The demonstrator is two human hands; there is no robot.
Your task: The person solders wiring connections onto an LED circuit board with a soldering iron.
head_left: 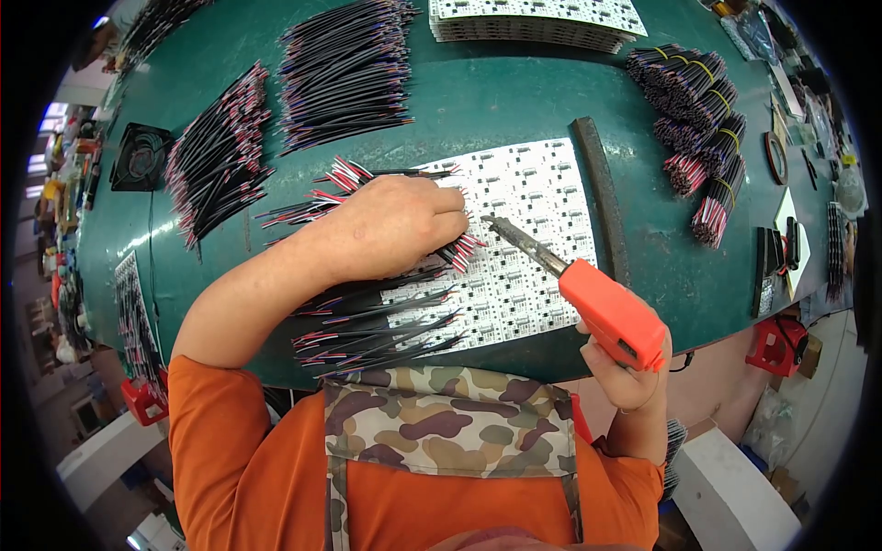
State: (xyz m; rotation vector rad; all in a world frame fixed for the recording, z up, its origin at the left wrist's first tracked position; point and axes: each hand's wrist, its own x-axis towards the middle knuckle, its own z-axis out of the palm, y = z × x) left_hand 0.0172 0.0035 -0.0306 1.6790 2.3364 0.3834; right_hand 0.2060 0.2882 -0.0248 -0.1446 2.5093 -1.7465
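A white panel of small circuit boards (542, 211) lies on the table before me. My left hand (404, 220) is closed over its left part, with a bunch of black wires (457, 250) with red and white ends sticking out from under the fingers. My right hand (629, 381) grips a red soldering iron (611, 308) shaped like a gun. Its dark tip (491, 223) points left, just right of my left fingers; whether it touches the panel I cannot tell. More black wires (386, 326) lie across the panel's near left edge, toward my body.
A dark bar (602, 197) runs along the panel's right side. Stacked circuit panels (537, 28) stand at the back. Rows of wires (344, 78) and a slanted pile (220, 151) lie far left, near a black fan (141, 158). Tied wire bundles (694, 119) sit at right.
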